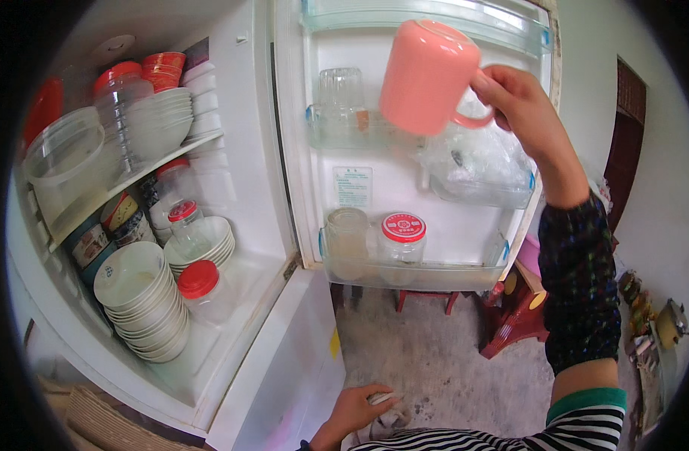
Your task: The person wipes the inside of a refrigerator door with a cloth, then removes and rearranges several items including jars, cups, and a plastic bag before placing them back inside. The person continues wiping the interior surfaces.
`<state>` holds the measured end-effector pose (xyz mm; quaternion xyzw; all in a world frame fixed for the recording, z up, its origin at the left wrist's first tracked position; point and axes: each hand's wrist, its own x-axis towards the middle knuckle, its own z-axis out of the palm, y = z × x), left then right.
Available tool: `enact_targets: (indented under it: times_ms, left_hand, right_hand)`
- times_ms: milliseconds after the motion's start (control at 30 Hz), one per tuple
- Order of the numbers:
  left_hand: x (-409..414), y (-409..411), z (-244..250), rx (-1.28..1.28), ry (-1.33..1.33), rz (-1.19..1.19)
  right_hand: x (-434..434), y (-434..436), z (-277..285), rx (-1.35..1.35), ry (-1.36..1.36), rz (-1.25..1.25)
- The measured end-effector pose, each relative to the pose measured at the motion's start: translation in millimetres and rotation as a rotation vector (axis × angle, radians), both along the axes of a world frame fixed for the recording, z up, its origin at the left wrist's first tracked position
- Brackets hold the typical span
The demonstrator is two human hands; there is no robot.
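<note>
My right hand [519, 107] grips the handle of a pink ceramic mug [429, 79]. The mug is upside down, raised in front of the open refrigerator door [401, 186]. Low in the view, my left hand [358, 411] has its fingers closed on a pale cloth [392, 420], partly hidden by the hand and my striped top. Behind the mug, a clear drinking glass [340, 87] and a crumpled clear plastic bag [468, 149] sit on the door's racks. In the bottom rack stand an upturned glass jar [347, 237] and a red-lidded jar [402, 237].
Left, the refrigerator holds stacked white bowls [144, 299], red-lidded jars [201, 284], red bowls [163, 70] and a clear plastic tub [65, 146] on its shelf [136, 172]. A dark red wooden stand [513, 315] is beyond the door. Corrugated cardboard [108, 420] lies lower left.
</note>
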<state>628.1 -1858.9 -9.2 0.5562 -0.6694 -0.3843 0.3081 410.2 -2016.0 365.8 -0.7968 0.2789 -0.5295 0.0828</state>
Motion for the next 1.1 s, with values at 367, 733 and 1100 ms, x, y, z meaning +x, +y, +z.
enact_targets:
  times_ms: [367, 733, 1100]
  left_hand:
    - [18, 8, -9, 0.005, 0.036, 0.047]
    - [20, 10, -15, 0.001, 0.034, 0.041]
    - [18, 11, -15, -0.024, 0.039, 0.049]
  right_hand:
    - [31, -89, 34, 0.184, 0.108, -0.163]
    - [41, -97, 43, 0.319, 0.156, -0.174]
    - [64, -61, 33, 0.174, 0.031, -0.288]
